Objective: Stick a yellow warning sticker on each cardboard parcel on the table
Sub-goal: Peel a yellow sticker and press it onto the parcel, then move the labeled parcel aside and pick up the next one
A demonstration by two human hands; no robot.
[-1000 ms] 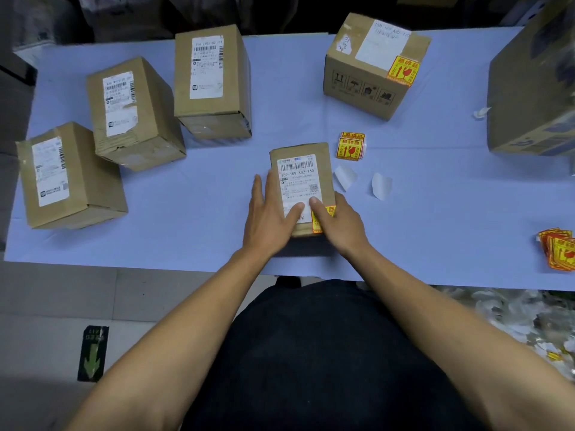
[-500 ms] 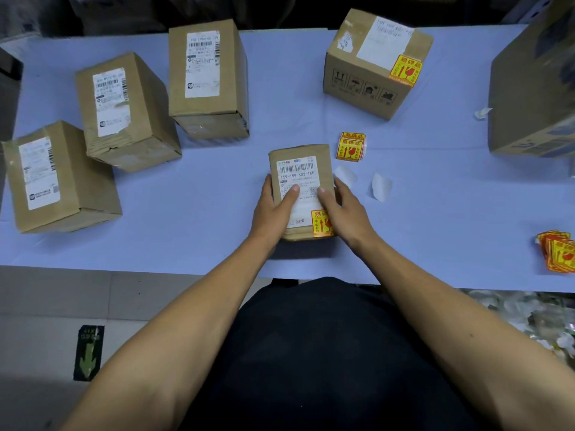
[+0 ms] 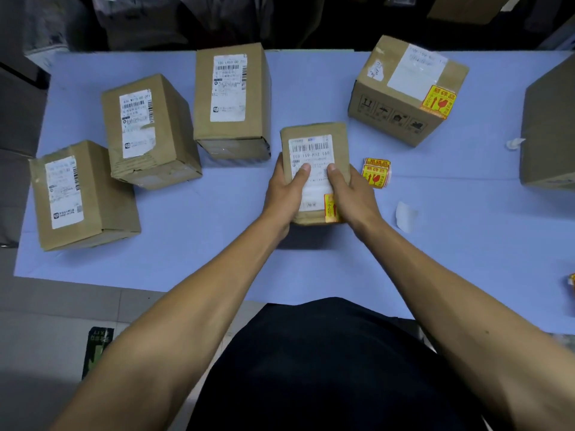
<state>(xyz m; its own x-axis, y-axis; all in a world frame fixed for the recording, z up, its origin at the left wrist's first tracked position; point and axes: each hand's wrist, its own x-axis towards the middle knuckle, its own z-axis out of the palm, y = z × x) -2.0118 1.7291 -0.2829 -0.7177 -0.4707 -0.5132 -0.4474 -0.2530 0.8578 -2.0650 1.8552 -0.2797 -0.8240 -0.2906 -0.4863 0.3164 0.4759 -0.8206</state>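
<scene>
While the small brown cardboard parcel with the white barcode label (image 3: 312,169) is held between both hands, it appears to be lifted a little above the pale blue surface (image 3: 311,269), near its middle; a shadow is seen below it. The left hand (image 3: 284,194) is curled round the left side with the thumb laid on the label, and the right hand (image 3: 350,197) is curled round the right side in the same way, so each grip is closed on the parcel. A yellow warning sticker with red print (image 3: 330,209) is already fixed at the near right corner of the parcel, partly hidden by the right hand.

The step in hand is judged to be the moving away of this finished parcel. It should be carried level and set down beside the square brown cardboard box with a yellow sticker (image 3: 407,88), apart from the three tall brown cardboard parcels without stickers (image 3: 231,98) on the left, so that done and undone are not mixed. The small stack of yellow stickers (image 3: 376,172) just right of the parcel should not be covered.

Compared with one second ago, the sticker is no longer being pressed by the right fingers; both hands have been moved to the sides, and the parcel has been shifted away from the near edge toward the far side.
</scene>
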